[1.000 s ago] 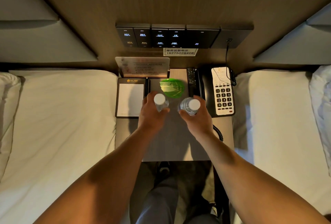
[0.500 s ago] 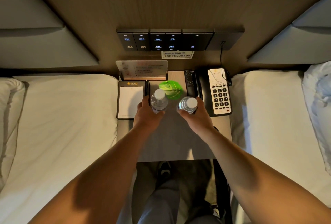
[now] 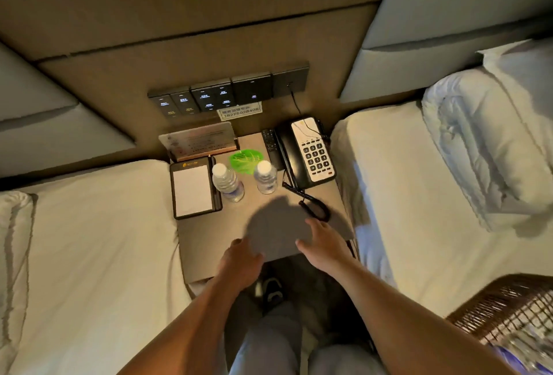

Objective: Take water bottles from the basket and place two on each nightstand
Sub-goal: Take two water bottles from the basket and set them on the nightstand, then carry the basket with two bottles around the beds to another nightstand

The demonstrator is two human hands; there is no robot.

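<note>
Two clear water bottles with white caps stand upright side by side on the brown nightstand (image 3: pixel 209 237): the left bottle (image 3: pixel 227 183) beside the notepad, the right bottle (image 3: pixel 265 177) near the phone. Both of my hands are off them and hover over the nightstand's near edge. My left hand (image 3: pixel 239 264) is empty with loosely curled fingers. Empty too is my right hand (image 3: pixel 324 244), with its fingers spread. The brown wicker basket (image 3: pixel 508 305) sits on the right bed at the lower right, with more bottles blurred inside it.
On the nightstand are a black notepad holder (image 3: pixel 194 189), a card stand (image 3: pixel 199 142), a green leaf-shaped item (image 3: pixel 244 157), a remote (image 3: pixel 270 144) and a corded phone (image 3: pixel 311 153). White beds flank it. A switch panel (image 3: pixel 227 93) is on the wall.
Both hands have let go of the bottles and pulled back toward me. The bottles now stand on the nightstand. The view has shifted, bringing the basket into sight.
</note>
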